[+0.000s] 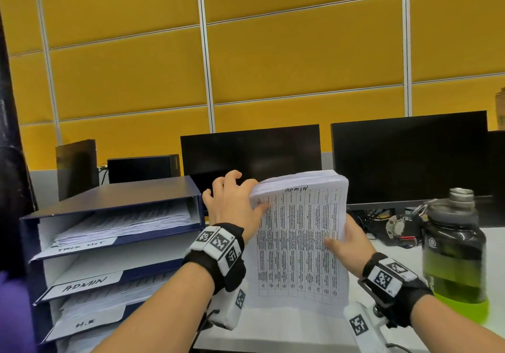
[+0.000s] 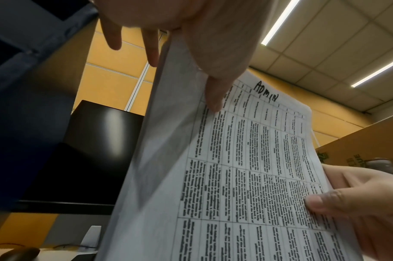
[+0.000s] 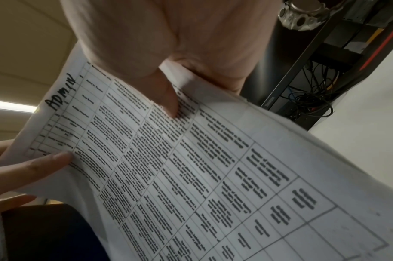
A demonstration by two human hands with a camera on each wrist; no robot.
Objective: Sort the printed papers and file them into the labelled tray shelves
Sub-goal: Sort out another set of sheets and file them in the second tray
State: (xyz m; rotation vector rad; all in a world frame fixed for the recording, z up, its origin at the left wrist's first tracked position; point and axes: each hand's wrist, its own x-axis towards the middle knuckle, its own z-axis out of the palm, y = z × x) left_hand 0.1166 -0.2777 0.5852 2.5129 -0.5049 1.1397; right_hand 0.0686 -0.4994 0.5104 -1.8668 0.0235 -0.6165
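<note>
A thick stack of printed papers (image 1: 297, 243) stands nearly upright over the desk, its front sheet a printed table with "ADMIN" handwritten at the top (image 2: 267, 93). My left hand (image 1: 246, 194) pinches the stack's upper left corner, thumb (image 2: 215, 98) on the front sheet and fingers curled over the top behind it. My right hand (image 1: 344, 240) grips the right edge with its thumb (image 3: 168, 102) on the front and its fingers hidden behind. To the left stands the dark blue tray shelf unit (image 1: 136, 191). Its labels read, from the top, an unclear word (image 1: 82, 246), "ADMIN" (image 1: 84, 284) and "H.R" (image 1: 87, 322).
A dark water bottle with a green base (image 1: 453, 249) stands close on the right of the white desk (image 1: 287, 331). Two black monitors (image 1: 251, 153) (image 1: 410, 158) stand behind the papers. A wristwatch (image 1: 396, 225) and cables lie under the right monitor. The tray shelves hold papers.
</note>
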